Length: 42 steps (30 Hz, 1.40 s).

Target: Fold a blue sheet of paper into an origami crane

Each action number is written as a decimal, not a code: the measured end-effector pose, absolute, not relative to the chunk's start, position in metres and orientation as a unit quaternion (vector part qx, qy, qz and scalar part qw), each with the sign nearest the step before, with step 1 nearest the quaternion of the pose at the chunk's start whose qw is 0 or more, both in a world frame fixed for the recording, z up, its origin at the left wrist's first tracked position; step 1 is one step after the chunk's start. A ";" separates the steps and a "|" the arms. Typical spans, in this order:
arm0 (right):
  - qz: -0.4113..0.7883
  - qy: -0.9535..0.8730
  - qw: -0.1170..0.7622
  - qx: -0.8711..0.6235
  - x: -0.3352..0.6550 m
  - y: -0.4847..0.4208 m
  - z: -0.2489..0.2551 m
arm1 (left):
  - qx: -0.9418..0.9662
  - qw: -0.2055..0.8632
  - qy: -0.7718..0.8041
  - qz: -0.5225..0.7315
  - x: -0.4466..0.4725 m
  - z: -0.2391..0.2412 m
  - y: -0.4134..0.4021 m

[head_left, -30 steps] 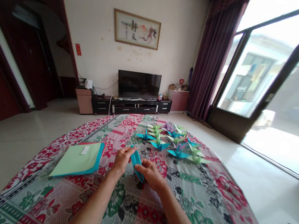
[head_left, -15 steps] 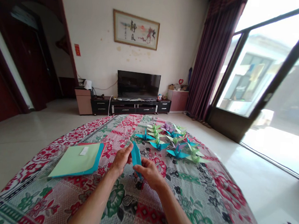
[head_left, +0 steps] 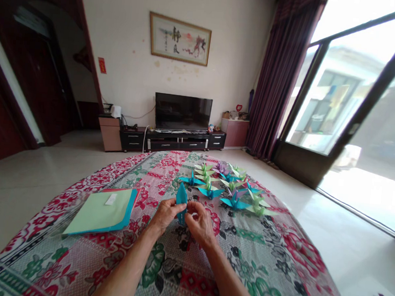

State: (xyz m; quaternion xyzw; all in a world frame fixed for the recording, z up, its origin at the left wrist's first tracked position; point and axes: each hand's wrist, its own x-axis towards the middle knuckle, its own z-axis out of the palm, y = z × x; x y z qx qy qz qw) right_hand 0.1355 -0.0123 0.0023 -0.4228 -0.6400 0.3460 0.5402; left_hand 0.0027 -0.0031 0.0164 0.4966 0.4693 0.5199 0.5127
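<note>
A narrow piece of folded blue origami paper [head_left: 181, 196] stands upright between my hands, its pointed end up, above the middle of the table. My left hand [head_left: 166, 214] pinches it from the left, the thumb lying across its front. On its right side, the closed fingers of my right hand [head_left: 199, 222] grip its edge; the fingertips partly hide the lower part. Just beyond my hands, several folded paper cranes [head_left: 235, 201] in blue, green and purple stand grouped on the tablecloth.
A stack of coloured paper sheets [head_left: 100, 209], light green on top with blue and red beneath, lies to the left. A floral tablecloth [head_left: 172, 275] covers the round table. Past it stand a television [head_left: 182, 113] and a low black cabinet [head_left: 175, 141].
The folded blue paper has turned from a slant to upright, and its face looks narrower. My left thumb has come across its front, and my right hand has shifted slightly upward.
</note>
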 end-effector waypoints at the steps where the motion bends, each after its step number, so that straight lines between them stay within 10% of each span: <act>1: 0.299 -0.638 0.557 -0.439 0.136 -0.013 0.004 | 0.500 0.512 0.467 0.521 0.003 0.017 -0.003; 42: 0.164 -0.618 0.635 -0.434 0.137 -0.009 0.022 | 0.702 0.242 0.497 0.449 0.009 0.014 -0.007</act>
